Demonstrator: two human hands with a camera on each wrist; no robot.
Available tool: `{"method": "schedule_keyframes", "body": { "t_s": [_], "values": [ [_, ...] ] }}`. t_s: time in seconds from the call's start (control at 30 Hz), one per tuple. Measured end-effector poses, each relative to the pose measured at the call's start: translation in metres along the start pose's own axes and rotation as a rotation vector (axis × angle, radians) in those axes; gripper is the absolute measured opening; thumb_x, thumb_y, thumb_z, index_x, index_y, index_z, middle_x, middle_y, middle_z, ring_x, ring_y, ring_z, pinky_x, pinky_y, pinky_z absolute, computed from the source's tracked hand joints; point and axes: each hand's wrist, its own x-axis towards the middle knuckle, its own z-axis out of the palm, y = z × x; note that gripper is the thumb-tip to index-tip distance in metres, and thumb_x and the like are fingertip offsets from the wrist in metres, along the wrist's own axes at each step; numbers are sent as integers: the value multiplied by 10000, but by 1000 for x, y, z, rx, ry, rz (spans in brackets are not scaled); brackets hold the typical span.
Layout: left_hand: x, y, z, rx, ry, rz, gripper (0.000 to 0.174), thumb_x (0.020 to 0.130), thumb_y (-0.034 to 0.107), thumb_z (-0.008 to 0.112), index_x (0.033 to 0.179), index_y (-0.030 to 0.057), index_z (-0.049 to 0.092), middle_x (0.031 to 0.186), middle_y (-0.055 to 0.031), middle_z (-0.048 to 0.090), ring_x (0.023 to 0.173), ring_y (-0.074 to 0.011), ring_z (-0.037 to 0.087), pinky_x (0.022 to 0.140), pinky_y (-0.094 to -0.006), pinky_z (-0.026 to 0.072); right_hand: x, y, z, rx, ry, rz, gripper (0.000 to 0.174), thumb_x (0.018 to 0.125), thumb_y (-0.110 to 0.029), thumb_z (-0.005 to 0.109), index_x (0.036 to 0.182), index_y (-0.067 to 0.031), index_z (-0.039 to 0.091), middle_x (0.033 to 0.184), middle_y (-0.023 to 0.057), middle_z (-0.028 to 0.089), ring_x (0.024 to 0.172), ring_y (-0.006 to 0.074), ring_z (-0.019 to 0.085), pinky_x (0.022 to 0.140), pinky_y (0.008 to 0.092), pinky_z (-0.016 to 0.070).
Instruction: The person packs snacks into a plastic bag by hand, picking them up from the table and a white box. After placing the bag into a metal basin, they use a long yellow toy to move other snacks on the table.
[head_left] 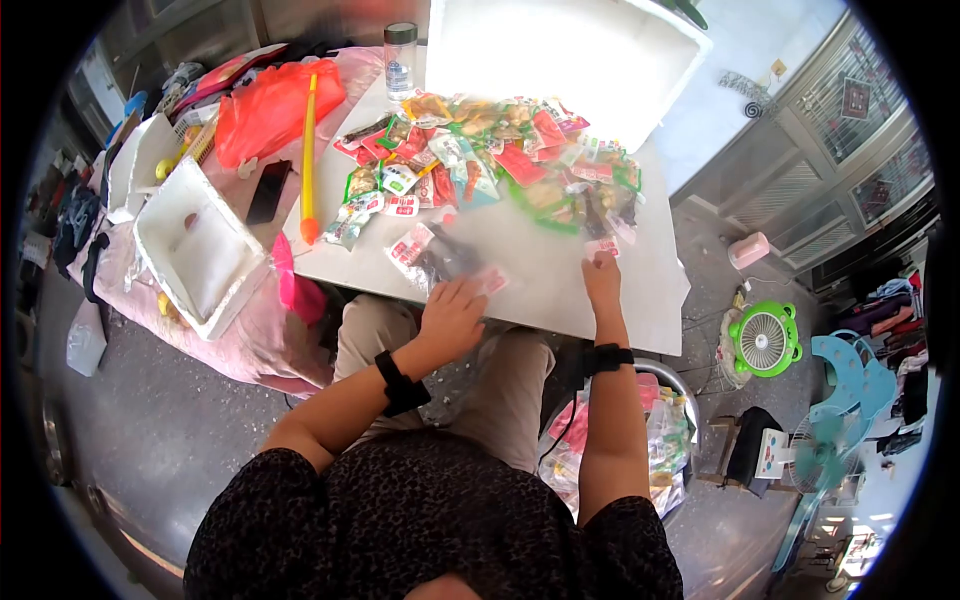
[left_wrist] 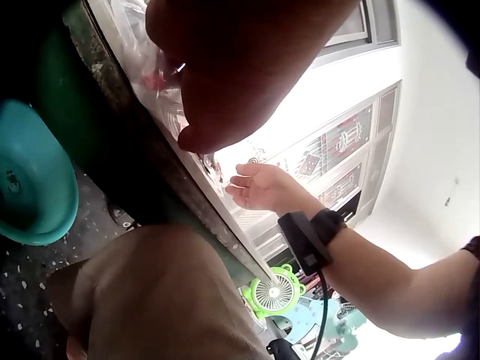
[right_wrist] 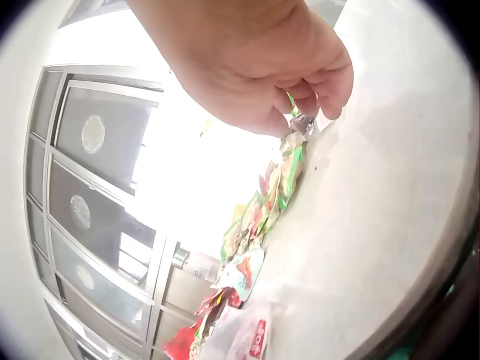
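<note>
In the head view, my left hand (head_left: 455,318) lies at the table's near edge. Its fingers rest on a clear plastic packet (head_left: 440,258) with dark contents and red-and-white labels. The left wrist view shows this hand (left_wrist: 240,67) dark and close up, beside the clear plastic. Farther right, my right hand (head_left: 603,285) pinches the red-and-white labelled end of another clear packet (head_left: 602,247) with dark contents. In the right wrist view, the curled fingertips of the right hand (right_wrist: 262,67) meet at the packet, just over the tabletop; the fingers hide part of it.
A heap of colourful snack packets (head_left: 470,165) spreads over the white table (head_left: 640,300). Behind it stand a white foam box (head_left: 560,60) and a bottle (head_left: 400,65). A yellow stick (head_left: 309,150) lies left. A metal basin (head_left: 690,400) of packets stands below my right arm.
</note>
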Motion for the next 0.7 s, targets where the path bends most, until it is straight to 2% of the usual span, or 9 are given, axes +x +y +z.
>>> {"method": "schedule_keyframes", "body": {
  "t_s": [0.1,0.2,0.3,0.4,0.5,0.6,0.7],
  "values": [
    [0,-3,4,7,63,7,332,604,146,581,911,49,501,1010,-128,481,987,-289,428,823,-393,325,37,17,-2,-48,59,23,290,678,-237,557,879,-31,531,875,149,559,848,303,524,676,396,420],
    [-1,-4,5,14,96,22,288,596,126,570,864,43,506,969,-137,490,952,-280,443,800,-385,334,42,-25,-15,-285,-52,201,340,667,-279,555,914,-50,514,950,127,539,925,284,496,713,455,404],
    [0,-6,5,10,105,29,274,593,128,573,848,48,509,945,-132,497,934,-276,449,789,-382,335,44,-12,8,-437,8,67,389,653,-310,559,946,-66,483,967,113,530,958,284,480,723,500,387],
    [-2,-6,6,8,105,15,262,592,133,581,833,56,511,925,-120,501,922,-271,452,780,-376,334,34,-4,17,-433,-20,-57,408,656,-299,560,978,-70,459,986,110,523,970,276,477,694,491,405],
    [-3,-7,7,1,51,-20,281,622,157,575,877,54,519,959,-104,505,952,-270,448,820,-383,325,19,-2,15,-512,-72,-110,400,681,-279,542,1007,-66,451,966,130,541,913,306,508,665,474,426],
    [-4,-5,4,1,14,-35,290,637,169,570,898,52,524,970,-95,509,971,-271,444,840,-388,320,-1,-3,3,-434,-64,-103,315,710,-210,499,977,-45,472,873,154,559,797,319,546,636,434,442],
    [-6,-8,5,3,21,-34,287,639,171,569,897,54,523,959,-96,512,973,-272,442,839,-390,320,-29,-3,-26,-192,41,-175,241,742,-125,451,949,-11,495,792,171,557,699,334,549,637,384,443]
  ]
}}
